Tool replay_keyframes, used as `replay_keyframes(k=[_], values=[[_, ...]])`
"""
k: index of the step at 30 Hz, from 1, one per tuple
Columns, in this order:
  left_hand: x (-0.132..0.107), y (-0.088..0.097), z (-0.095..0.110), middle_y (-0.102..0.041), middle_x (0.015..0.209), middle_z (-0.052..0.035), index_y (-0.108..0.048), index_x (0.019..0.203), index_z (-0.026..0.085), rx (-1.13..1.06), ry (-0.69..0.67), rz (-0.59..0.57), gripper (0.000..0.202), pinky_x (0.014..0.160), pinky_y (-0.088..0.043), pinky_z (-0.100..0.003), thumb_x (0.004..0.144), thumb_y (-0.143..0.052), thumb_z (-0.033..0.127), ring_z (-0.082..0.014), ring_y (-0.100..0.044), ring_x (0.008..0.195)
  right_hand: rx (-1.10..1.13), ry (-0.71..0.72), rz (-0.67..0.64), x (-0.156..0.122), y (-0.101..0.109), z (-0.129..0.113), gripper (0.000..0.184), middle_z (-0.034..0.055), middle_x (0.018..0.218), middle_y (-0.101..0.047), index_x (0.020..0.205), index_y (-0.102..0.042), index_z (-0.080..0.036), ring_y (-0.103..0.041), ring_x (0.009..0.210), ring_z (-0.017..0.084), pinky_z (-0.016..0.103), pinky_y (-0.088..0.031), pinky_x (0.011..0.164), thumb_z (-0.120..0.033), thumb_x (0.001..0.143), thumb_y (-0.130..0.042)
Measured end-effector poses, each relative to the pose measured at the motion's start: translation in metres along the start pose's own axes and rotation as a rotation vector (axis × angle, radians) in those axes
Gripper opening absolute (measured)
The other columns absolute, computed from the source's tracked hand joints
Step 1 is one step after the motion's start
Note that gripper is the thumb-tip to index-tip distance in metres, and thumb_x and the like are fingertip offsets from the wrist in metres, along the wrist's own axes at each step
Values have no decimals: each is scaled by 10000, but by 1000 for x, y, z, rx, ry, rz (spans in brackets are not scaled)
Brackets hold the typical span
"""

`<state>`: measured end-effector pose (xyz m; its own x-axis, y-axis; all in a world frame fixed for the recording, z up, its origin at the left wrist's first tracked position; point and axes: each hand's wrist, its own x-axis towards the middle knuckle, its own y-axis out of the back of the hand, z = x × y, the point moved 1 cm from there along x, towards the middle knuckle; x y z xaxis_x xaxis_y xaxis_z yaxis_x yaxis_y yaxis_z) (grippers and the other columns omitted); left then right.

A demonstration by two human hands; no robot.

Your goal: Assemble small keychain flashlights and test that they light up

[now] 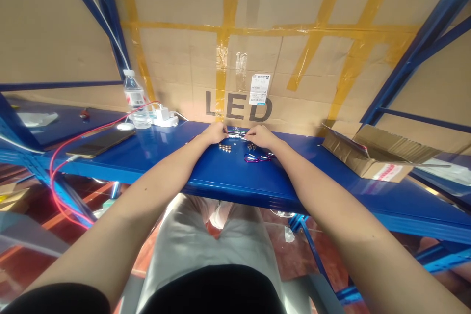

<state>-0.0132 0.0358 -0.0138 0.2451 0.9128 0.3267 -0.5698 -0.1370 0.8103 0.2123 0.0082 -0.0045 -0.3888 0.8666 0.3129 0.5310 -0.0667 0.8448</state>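
Note:
My left hand [216, 133] is closed, its fingertips pinched at the left end of a slim silvery rod [237, 136] on the blue table [221, 171]. At the rod's right end, my right hand [259, 136] is closed in a pinch too. More slim, shiny pieces [236, 131] lie just behind it; their kind is too small to make out. In front of my left hand sits a cluster of small round copper-coloured pieces [224, 147]. A darker small cluster [251, 146] is under my right hand. Closer to me lie purple-and-silver looped metal pieces [251, 158], partly hidden by my right wrist.
An open cardboard box [379, 154] stands on the right. On the left are a water bottle [137, 100], a white charger [162, 117], a phone [101, 143] and a red cable [55, 171]. A large cardboard sheet [176, 68] closes off the back, between blue posts.

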Motion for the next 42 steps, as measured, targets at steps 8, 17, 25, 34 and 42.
replay_keyframes(k=[8, 17, 25, 34, 42], values=[[-1, -1, 3, -682, 763, -74, -680, 642, 183, -54, -15, 73, 136, 833, -543, -317, 680, -786, 106, -252, -663, 844, -106, -29, -37, 1, 0, 1, 341, 42, 715, -687, 589, -645, -201, -572, 663, 180, 302, -415, 674, -285, 917, -610], [-1, 14, 0, -684, 811, -70, -641, 702, 185, 71, 75, 92, 147, 771, -529, -285, 715, -783, 152, -222, -656, 815, -53, -68, -32, -1, 2, 0, 386, 45, 703, -665, 621, -618, -199, -562, 655, 183, 309, -408, 641, -369, 965, -577], [-19, 66, -20, -655, 636, -81, -638, 622, 195, 243, 252, -82, 266, 635, -505, -282, 679, -838, 361, -245, -683, 704, 72, -74, 53, -1, 7, 8, 420, -14, 606, -474, 573, -476, -209, -440, 622, 154, 308, -353, 631, -384, 937, -592], [-25, 66, -14, -689, 623, -87, -670, 602, 187, 273, 263, -282, 204, 568, -480, -293, 600, -841, 298, -215, -636, 556, 115, -100, 53, 0, 6, 9, 333, 13, 666, -571, 636, -619, -183, -524, 705, 177, 301, -404, 685, -374, 907, -641], [-34, 65, 8, -716, 678, -67, -701, 656, 189, 304, 216, -281, 143, 605, -485, -260, 561, -796, 144, -217, -666, 651, 128, -111, 40, -4, 8, 4, 365, 0, 626, -537, 602, -560, -186, -485, 658, 162, 302, -385, 665, -379, 895, -660]])
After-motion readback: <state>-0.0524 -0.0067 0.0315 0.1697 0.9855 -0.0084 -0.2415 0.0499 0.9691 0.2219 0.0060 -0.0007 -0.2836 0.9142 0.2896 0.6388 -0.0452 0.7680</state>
